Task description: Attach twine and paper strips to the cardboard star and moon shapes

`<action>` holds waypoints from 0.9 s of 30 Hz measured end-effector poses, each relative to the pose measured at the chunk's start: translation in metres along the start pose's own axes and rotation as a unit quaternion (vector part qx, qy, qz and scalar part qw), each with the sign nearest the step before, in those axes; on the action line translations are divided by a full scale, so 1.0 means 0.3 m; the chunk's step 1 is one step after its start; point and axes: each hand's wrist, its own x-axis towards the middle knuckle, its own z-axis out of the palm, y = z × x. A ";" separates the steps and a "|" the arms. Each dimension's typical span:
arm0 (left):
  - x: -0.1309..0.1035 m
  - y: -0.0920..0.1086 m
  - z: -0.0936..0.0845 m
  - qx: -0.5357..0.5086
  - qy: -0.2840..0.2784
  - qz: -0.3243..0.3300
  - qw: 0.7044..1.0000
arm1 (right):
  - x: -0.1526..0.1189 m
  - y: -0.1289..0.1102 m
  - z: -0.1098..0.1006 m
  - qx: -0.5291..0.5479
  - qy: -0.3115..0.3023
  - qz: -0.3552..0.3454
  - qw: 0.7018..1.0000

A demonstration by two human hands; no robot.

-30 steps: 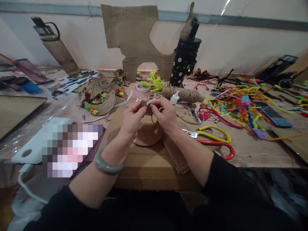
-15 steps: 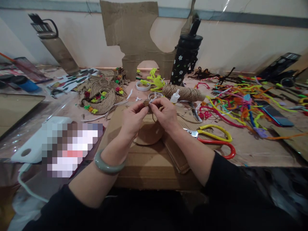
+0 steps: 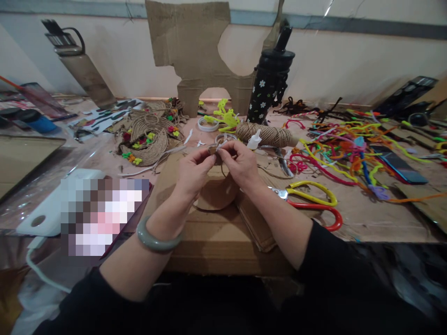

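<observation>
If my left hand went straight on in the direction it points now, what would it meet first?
Your left hand would probably meet your right hand first, at its fingertips; any gap between them is hard to judge.

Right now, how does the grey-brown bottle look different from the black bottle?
The grey-brown bottle is plain, while the black bottle has white flowers. The grey-brown bottle has a loop handle at its top; the black bottle has something dark hanging at its side. Both stand close to the wall.
</observation>
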 end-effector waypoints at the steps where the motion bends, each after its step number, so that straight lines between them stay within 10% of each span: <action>1: -0.001 0.001 0.000 0.000 0.000 -0.001 1.000 | -0.001 -0.002 0.000 0.004 -0.001 0.003 1.000; 27: 0.010 -0.019 -0.009 0.011 -0.010 0.012 1.000 | 0.006 0.012 0.004 0.050 -0.006 0.013 0.999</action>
